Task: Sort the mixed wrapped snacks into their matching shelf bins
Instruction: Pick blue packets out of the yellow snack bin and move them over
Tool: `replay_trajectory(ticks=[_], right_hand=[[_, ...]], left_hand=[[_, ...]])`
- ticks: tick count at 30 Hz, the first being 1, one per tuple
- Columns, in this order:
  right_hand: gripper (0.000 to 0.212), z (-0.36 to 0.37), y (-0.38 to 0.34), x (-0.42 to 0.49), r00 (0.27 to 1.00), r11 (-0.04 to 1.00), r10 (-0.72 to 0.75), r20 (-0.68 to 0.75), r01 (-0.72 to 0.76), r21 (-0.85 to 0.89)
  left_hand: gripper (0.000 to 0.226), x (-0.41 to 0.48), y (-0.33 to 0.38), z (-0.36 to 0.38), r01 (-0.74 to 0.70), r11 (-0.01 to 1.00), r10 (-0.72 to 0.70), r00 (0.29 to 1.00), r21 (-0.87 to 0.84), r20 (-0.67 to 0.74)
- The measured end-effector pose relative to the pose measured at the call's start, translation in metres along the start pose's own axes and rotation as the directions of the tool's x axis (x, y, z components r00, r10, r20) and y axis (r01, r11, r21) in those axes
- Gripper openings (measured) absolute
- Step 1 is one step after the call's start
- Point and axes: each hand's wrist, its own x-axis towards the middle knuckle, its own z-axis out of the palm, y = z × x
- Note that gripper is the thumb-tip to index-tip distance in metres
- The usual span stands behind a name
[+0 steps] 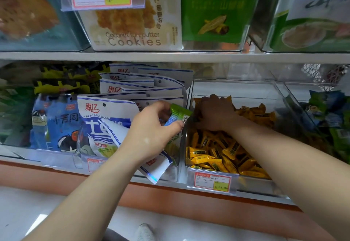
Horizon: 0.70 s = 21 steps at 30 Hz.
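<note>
Left hand (151, 127) pinches a green snack (179, 114); right hand (214, 113) digs among yellow candies (217, 157) (grip hidden).

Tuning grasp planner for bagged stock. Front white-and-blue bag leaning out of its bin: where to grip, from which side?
Pinch the flat sealed top edge of the white-and-blue bag by its hang hole, coming from above-left. It leans forward, so that edge is exposed; the left hand covers its right side.

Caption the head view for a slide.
Left hand holds green-wrapped snacks while right hand digs in the yellow-candy bin.
</note>
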Motion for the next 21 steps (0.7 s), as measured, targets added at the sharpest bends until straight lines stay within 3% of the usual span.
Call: replay_trajectory(ticks=[5,8,11,14,16,20,21], right_hand=[[0.029,-0.004,0.0,-0.004,0.995,0.967,0.087,-0.056,-0.071,0.244],[0.015,-0.023,0.009,-0.023,0.982,0.853,0.13,-0.138,-0.04,0.52],[0.008,-0.047,0.016,-0.054,0.974,0.665,0.21,-0.081,-0.081,0.742],[0.013,-0.066,0.014,-0.089,0.972,0.289,0.233,0.019,-0.088,0.953],[0.014,-0.077,0.006,-0.106,0.973,0.083,0.225,0.049,-0.069,0.994],[0.01,-0.088,-0.018,-0.112,0.969,-0.093,0.245,0.023,0.0,0.996],[0.01,-0.089,-0.022,-0.11,0.965,-0.119,0.26,0.02,0.011,0.993]], left_hand=[[0.026,0.0,-0.001,-0.001,0.031,0.998,-0.031,0.999,-0.049,-0.007],[0.015,0.001,0.0,-0.001,0.072,0.976,-0.07,0.997,-0.205,0.013],[0.021,-0.001,0.006,-0.001,0.136,0.883,-0.113,0.991,-0.45,0.077],[0.026,-0.003,0.012,0.001,0.148,0.823,-0.093,0.987,-0.549,0.128],[0.023,-0.005,0.018,0.004,0.172,0.786,-0.104,0.984,-0.594,0.147],[0.008,-0.003,0.031,0.01,0.285,0.641,-0.194,0.959,-0.713,0.208],[0.013,-0.003,0.033,0.01,0.305,0.6,-0.196,0.952,-0.74,0.234]])
